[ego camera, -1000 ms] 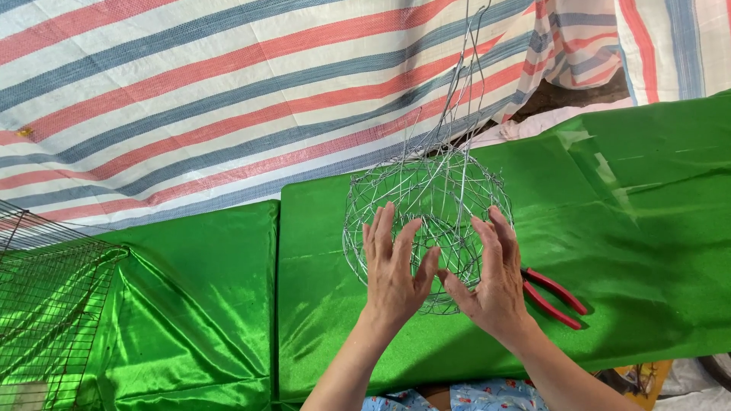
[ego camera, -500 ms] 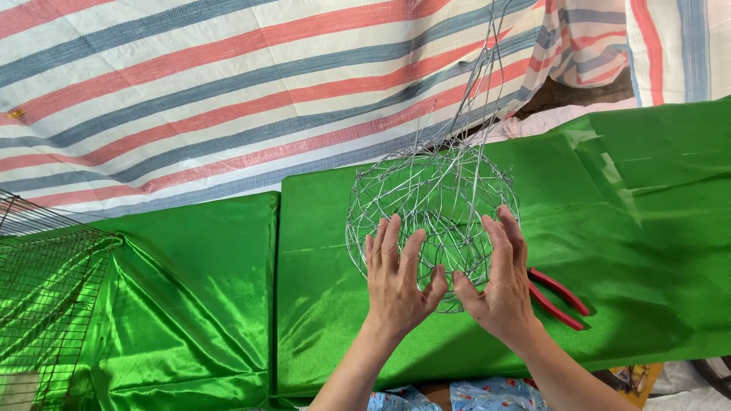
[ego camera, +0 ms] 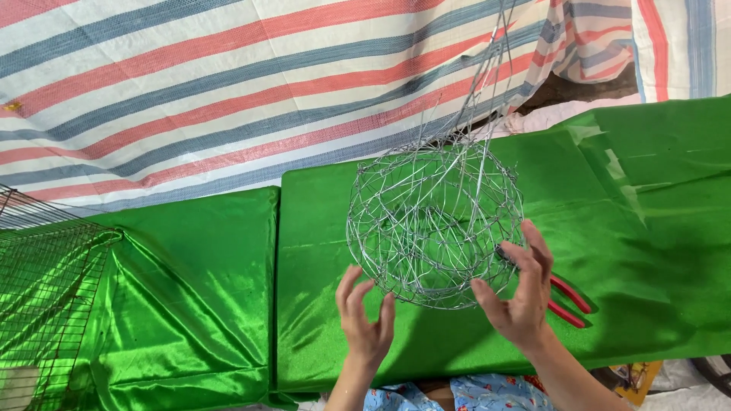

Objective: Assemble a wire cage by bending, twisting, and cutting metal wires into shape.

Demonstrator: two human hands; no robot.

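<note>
Wire ball (ego camera: 434, 224) on green cloth (ego camera: 205, 289), right hand (ego camera: 521, 293) fingers spread against its lower right side, left hand (ego camera: 367, 320) released just below it, red-handled pliers (ego camera: 569, 301) beside right hand

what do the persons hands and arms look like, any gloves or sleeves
Both hands are bare: no gloves on the left hand or the right hand. The forearms are bare too, with no sleeves in view. No rings, watch or bracelets can be seen. The right hand shows a dark-painted fingernail. At the bottom edge, blue patterned clothing shows.
</note>
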